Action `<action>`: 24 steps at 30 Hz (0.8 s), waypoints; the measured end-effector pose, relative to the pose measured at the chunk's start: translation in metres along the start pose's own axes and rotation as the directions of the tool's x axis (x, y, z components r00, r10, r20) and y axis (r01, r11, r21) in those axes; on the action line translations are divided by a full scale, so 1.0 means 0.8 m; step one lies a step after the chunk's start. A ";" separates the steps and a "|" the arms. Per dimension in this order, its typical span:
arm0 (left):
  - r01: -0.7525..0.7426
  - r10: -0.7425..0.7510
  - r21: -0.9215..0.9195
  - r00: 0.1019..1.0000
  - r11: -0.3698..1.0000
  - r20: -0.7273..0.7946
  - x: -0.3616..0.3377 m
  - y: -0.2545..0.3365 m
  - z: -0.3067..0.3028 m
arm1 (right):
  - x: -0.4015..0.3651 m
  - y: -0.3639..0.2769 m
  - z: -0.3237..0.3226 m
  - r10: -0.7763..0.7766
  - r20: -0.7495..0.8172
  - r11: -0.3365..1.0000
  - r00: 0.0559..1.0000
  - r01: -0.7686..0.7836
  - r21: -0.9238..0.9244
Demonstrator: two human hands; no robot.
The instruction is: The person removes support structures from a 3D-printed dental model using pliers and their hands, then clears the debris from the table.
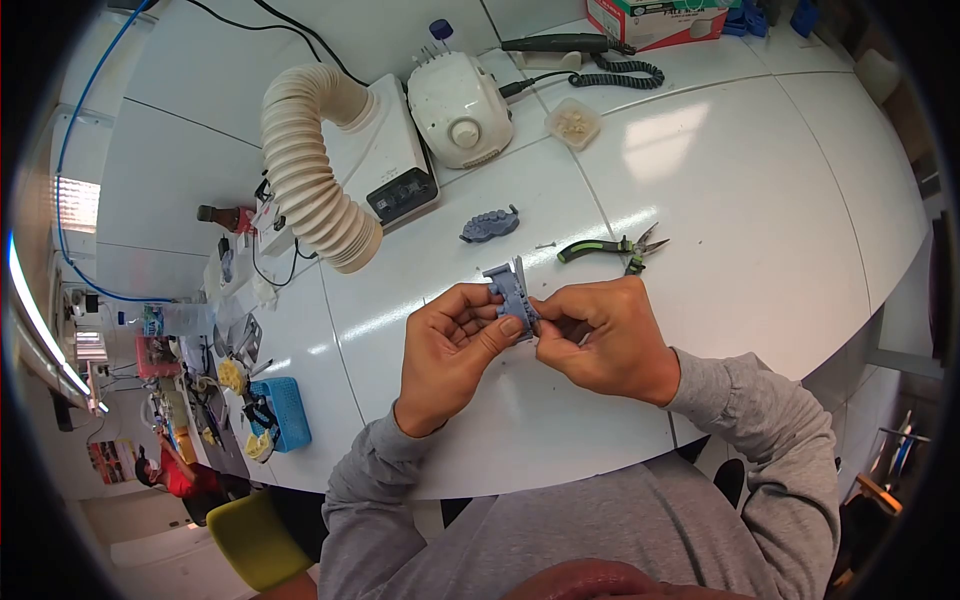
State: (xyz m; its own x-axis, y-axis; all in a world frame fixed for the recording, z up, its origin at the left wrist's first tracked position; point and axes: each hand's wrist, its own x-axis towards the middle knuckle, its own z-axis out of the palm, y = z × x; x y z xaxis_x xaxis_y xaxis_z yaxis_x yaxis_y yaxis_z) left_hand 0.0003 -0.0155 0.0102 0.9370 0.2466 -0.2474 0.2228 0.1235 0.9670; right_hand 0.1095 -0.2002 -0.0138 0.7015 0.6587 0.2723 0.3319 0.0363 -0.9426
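Observation:
My left hand [450, 350] grips a blue-grey dental model [512, 298] between thumb and fingers, above the white table. At the model's right edge, the thumb and fingers of my right hand [605, 340] are closed in a pinch on it. Thin upright strips run along that side; my fingertips partly cover them. Beyond my hands lies a second blue-grey dental model [489, 225] with a row of teeth. To its right rest pliers [610, 247] with black-and-green handles, jaws pointing right. A small grey fragment [545, 245] lies between them.
A ribbed cream hose [310, 160] arches down from a white box unit [385, 150] at the back left. Beside it are a white control unit [460, 110], a black handpiece [560, 43] and a small clear tub [574, 123]. A blue basket [283, 412] stands left. A person in red [185, 475] is farther off.

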 end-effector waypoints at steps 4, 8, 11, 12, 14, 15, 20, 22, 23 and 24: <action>0.025 -0.024 -0.011 1.000 1.000 0.017 0.001 -0.004 -0.004 | 0.002 0.000 -0.003 -0.002 0.019 1.000 1.000 0.002 -0.011; 0.019 -0.018 -0.042 0.999 0.999 0.032 0.002 -0.002 -0.004 | 0.002 -0.002 -0.004 0.057 0.024 0.998 0.998 -0.058 0.035; 0.019 -0.018 -0.038 0.999 0.999 0.035 0.002 -0.003 -0.006 | 0.002 -0.001 -0.005 0.059 0.040 0.998 0.997 -0.060 0.026; 0.022 -0.021 -0.029 0.999 0.999 0.034 0.002 -0.005 -0.007 | 0.002 -0.001 -0.005 0.060 0.044 0.998 0.997 -0.062 0.024; 0.014 -0.013 -0.024 0.999 1.000 0.031 0.003 -0.008 -0.009 | 0.002 -0.001 -0.005 0.062 0.052 0.998 0.997 -0.063 0.021; 0.004 -0.003 -0.016 1.000 1.000 0.030 0.004 -0.008 -0.009 | 0.004 -0.001 -0.004 0.070 0.044 0.997 0.997 -0.072 0.039; 0.031 -0.030 0.008 0.999 1.000 -0.010 0.007 0.004 -0.008 | 0.008 0.004 -0.007 0.062 0.085 0.998 0.994 -0.064 0.027; 0.018 -0.017 0.021 1.000 1.000 -0.018 0.007 0.003 -0.005 | 0.008 0.012 -0.008 0.015 0.088 0.997 0.996 -0.022 0.078; 0.000 0.001 0.033 1.000 0.999 -0.007 0.007 0.002 -0.003 | 0.011 0.010 -0.012 0.013 0.089 0.997 0.996 -0.020 0.078; -0.018 0.018 0.045 1.000 0.999 0.004 0.006 0.002 -0.002 | 0.014 0.005 -0.018 0.018 0.113 0.998 0.993 -0.025 0.061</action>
State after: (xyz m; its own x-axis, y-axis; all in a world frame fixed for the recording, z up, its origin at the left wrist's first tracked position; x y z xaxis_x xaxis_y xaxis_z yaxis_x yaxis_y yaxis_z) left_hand 0.0047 -0.0127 0.0102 0.9419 0.2447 -0.2300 0.2180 0.0754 0.9730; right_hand 0.1279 -0.2035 -0.0120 0.6313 0.7401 0.2315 0.2748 0.0657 -0.9593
